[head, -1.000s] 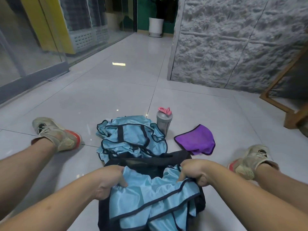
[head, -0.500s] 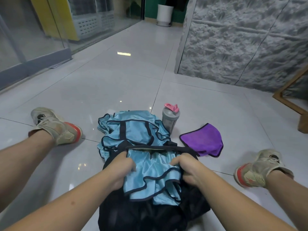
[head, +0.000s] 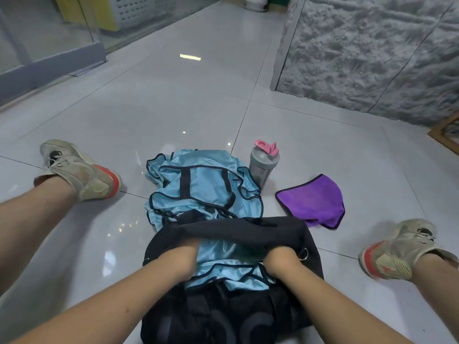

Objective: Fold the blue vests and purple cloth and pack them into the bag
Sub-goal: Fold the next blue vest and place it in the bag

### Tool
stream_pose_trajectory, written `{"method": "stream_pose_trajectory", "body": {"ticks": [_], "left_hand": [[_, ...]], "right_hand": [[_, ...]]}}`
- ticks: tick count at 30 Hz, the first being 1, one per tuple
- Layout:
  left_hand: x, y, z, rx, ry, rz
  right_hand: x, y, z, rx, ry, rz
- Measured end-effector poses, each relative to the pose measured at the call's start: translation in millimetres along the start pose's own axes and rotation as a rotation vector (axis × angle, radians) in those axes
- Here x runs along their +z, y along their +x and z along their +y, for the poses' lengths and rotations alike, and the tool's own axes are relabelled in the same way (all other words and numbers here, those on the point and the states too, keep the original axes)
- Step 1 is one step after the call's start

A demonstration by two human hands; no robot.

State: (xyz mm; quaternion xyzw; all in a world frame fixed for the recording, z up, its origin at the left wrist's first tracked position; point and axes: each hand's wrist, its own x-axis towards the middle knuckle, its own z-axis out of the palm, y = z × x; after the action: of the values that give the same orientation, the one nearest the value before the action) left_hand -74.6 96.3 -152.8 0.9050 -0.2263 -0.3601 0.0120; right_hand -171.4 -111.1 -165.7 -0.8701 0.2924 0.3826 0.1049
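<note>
A black bag (head: pixel 310 244) lies open on the floor between my legs. One blue vest (head: pixel 223 266) with dark trim sits in its mouth, partly under the far rim. My left hand (head: pixel 185 253) and my right hand (head: pixel 280 256) are pushed into the bag on either side of that vest. The rim hides their fingers. A crumpled pile of blue vests (head: pixel 203 187) lies just beyond the bag. To the right of the pile, the purple cloth (head: pixel 313 199) lies flat on the tiles.
A grey shaker bottle (head: pixel 263 165) with a pink lid stands between the pile and the purple cloth. My shoes rest at left (head: pixel 82 170) and right (head: pixel 397 249). A stone wall (head: pixel 372 50) rises at back right, with a wooden frame (head: pixel 444 132) at its foot.
Both hands have carried the blue vest forward and down into the bag. It was bunched at the opening before and now lies mostly inside, and my fingers have gone under the rim.
</note>
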Motion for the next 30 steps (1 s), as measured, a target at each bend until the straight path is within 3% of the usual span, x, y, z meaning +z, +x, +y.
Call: {"method": "stream_pose_trajectory", "body": {"ticks": [4, 9, 10, 15, 19, 23, 26, 30], "left_hand": [[8.1, 14.6, -6.6, -0.06, 0.058, 0.072], [-4.6, 4.3, 4.7, 0.014, -0.112, 0.125], [-7.7, -0.7, 7.2, 0.038, -0.111, 0.137], [-7.7, -6.3, 7.5, 0.101, 0.22, -0.061], [-13.4, -15.0, -1.8, 0.153, 0.312, -0.256], [-12.9, -17.5, -12.6, 0.167, 0.417, -0.38], [-10.5, -22.8, -15.9, 0.107, 0.384, -0.352], [3.4, -28.2, -3.1, 0.155, 0.363, -0.012]], "right_hand": [[10.8, 6.0, 7.3, 0.023, -0.049, 0.01], [3.0, -25.2, 4.0, -0.14, 0.179, 0.422], [1.3, -31.3, 3.3, -0.169, 0.212, 0.442], [0.0, -43.1, 1.6, -0.173, -0.04, 0.128], [-2.7, -47.2, -0.2, -0.177, -0.163, -0.134], [-1.8, -53.2, 3.6, -0.104, -0.227, -0.231], [3.7, -57.5, 4.7, -0.085, -0.258, -0.212], [11.2, -64.4, 1.7, -0.107, -0.182, 0.005]]}}
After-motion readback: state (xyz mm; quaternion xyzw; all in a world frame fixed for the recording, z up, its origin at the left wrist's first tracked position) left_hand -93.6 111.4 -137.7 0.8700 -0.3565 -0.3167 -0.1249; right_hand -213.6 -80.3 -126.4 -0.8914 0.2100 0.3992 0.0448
